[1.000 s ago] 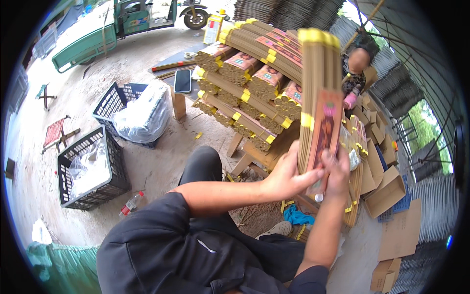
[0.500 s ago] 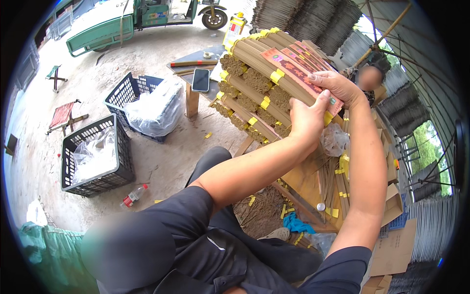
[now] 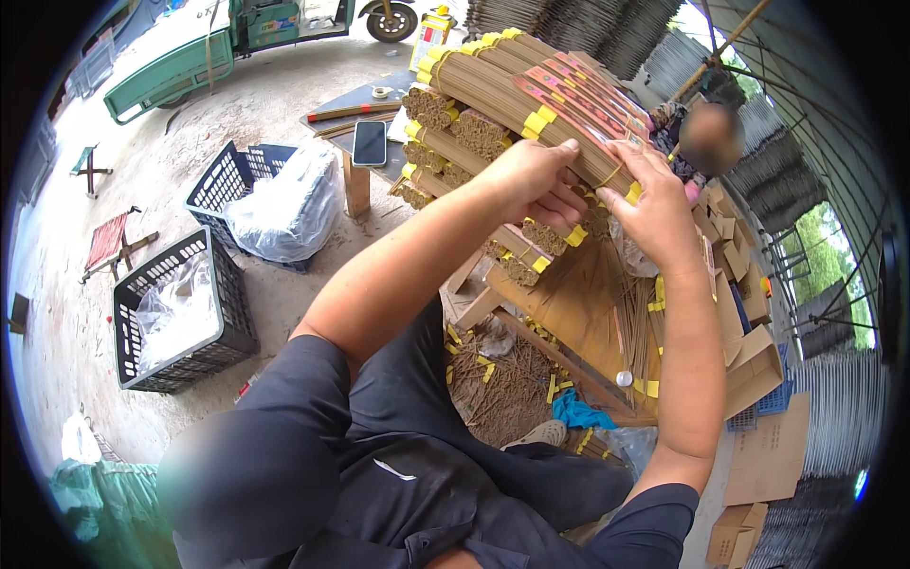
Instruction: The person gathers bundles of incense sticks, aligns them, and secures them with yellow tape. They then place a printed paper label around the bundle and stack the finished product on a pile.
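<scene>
Landmark: the stack [image 3: 450,150] of tan stick bundles. Left of it, well apart on the ground: a black crate [image 3: 227,327], then a dark blue crate [image 3: 216,194] holding clear plastic. Just left of the stack, a phone [image 3: 370,142] near the edge of a dark slab.

Near top bundle [image 3: 479,85] lies along my side of the stack's upper layer. Long axis slants from the stack's far left end down to its near right end, which comes toward me. Yellow bands at both ends and about the middle.

My left fingers [image 3: 559,201] hang in front of the stack, parted and loosely curled, nothing in them that I can see. Left thumb reaches up to the bundle's near side; touching or just short, I cannot tell.

Bench [image 3: 569,303] of yellowish wood shows below the stack's right part.

My right fingers [image 3: 647,169] are nearer the bundle's right end: tips across its upper side, thumb by the end band, gap about a bundle wide. Pressing or merely resting, I cannot tell.

Right of the stack, a seated person [image 3: 706,137]; nearer me, cardboard boxes [image 3: 755,370].
</scene>
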The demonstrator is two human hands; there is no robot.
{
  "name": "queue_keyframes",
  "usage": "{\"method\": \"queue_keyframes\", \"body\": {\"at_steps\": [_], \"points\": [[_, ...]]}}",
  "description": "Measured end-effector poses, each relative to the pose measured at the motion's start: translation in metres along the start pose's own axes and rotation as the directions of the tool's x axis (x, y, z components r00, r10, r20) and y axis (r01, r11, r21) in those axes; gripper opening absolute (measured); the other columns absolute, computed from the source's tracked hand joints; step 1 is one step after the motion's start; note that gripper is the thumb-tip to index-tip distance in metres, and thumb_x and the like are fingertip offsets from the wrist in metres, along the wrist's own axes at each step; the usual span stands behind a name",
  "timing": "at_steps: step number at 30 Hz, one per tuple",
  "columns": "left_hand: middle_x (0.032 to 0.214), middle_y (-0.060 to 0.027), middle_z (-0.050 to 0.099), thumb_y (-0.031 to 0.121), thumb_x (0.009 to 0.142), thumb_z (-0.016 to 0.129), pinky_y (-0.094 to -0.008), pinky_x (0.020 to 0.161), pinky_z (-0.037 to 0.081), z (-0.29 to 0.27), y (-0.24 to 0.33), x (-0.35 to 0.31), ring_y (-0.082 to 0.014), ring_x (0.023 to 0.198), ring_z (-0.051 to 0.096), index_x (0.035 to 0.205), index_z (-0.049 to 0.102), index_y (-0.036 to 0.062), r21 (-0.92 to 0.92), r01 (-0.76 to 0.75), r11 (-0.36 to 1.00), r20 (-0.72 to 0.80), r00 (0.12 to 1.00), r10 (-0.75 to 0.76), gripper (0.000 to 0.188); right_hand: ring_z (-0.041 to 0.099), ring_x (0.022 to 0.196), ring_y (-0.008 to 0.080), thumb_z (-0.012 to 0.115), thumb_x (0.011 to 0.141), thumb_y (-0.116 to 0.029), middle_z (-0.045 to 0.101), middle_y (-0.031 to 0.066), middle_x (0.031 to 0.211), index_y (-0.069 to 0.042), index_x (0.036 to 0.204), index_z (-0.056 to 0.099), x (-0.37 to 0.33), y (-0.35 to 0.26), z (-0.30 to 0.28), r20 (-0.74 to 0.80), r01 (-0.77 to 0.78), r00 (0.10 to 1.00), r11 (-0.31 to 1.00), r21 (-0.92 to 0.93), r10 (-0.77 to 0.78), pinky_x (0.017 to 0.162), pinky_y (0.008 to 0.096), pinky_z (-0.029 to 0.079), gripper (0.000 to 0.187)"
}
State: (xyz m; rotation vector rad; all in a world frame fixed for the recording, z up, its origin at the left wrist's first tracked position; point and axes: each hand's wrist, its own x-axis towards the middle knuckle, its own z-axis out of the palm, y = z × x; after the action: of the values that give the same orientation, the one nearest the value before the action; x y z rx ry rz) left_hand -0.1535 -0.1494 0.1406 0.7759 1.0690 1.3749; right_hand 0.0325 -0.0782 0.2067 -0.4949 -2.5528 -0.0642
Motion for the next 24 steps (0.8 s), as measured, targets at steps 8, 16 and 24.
{"method": "queue_keyframes", "body": {"at_steps": [8, 16, 24], "points": [[0.094, -0.0088, 0.073, 0.022, 0.095, 0.071, -0.0341, 0.069, 0.06, -0.06, 0.007, -0.03, -0.0184, 0.077, 0.071, 0.1, 0.071, 0.0037, 0.902, -0.431, -0.02, 0.17, 0.311, 0.935, 0.02, 0.056, 0.126, 0.0348, 0.081, 0.079, -0.009, 0.062, 0.014, 0.133, -0.013, 0.136, 0.062, -0.029, 0.0, 0.028, -0.202, -0.031, 0.979, 0.975, -0.218, -0.014, 0.108, 0.0439, 0.046, 0.06], [0.146, 0.0025, 0.059, 0.033, 0.089, 0.071, -0.0485, 0.121, 0.027, -0.104, 0.035, -0.005, -0.019, 0.139, 0.05, 0.149, 0.052, 0.0252, 0.802, -0.125, -0.584, 0.575, 0.424, 0.699, 0.063, 0.055, 0.128, 0.0343, 0.079, 0.08, -0.007, 0.062, 0.0122, 0.135, -0.016, 0.138, 0.061, -0.029, 0.0, 0.04, -0.26, -0.024, 0.965, 0.984, -0.179, -0.024, 0.109, 0.0434, 0.046, 0.06], [0.148, -0.0065, 0.057, 0.024, 0.09, 0.072, -0.0428, 0.118, 0.036, -0.101, 0.027, 0.023, -0.0269, 0.138, 0.051, 0.149, 0.052, 0.021, 0.806, -0.241, -0.541, 0.591, 0.396, 0.703, 0.062, 0.053, 0.133, 0.0333, 0.077, 0.084, -0.013, 0.061, 0.0097, 0.138, -0.015, 0.138, 0.062, -0.052, 0.011, 0.039, -0.369, -0.046, 0.928, 0.967, -0.252, -0.052, 0.108, 0.0437, 0.048, 0.056]]}}
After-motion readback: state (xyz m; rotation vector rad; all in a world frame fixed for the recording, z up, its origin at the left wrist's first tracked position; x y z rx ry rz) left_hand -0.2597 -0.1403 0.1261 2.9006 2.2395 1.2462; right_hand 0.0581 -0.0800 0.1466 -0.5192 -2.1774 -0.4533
